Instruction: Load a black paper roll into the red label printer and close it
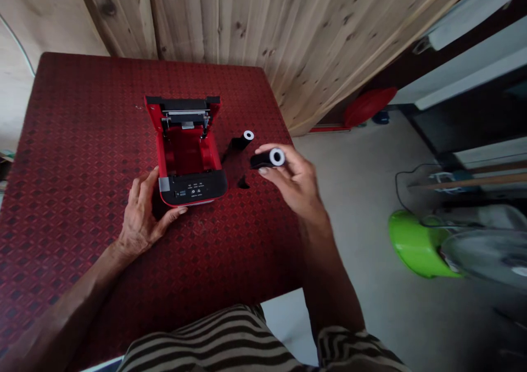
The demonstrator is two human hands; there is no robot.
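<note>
A small red and black printer [191,190] stands on the table with its lid [187,106] raised, so its red inner bay shows. My left hand [142,213] grips the near left corner, fingers along the side and thumb at the front. To the right of the printer, my right hand [294,180] pinches a small black roll [265,159] with a white ring-shaped end, above the tabletop. Another black roll [242,141] with a white end lies between the printer and that hand, a dark strip trailing from it. A small black scrap [244,182] is nearby.
The table [82,141] has a red patterned cover. Wooden boards [230,21] rise behind it. On the floor to the right are a green tub [415,246], a fan-like round guard [489,257] and a dark cable [397,182].
</note>
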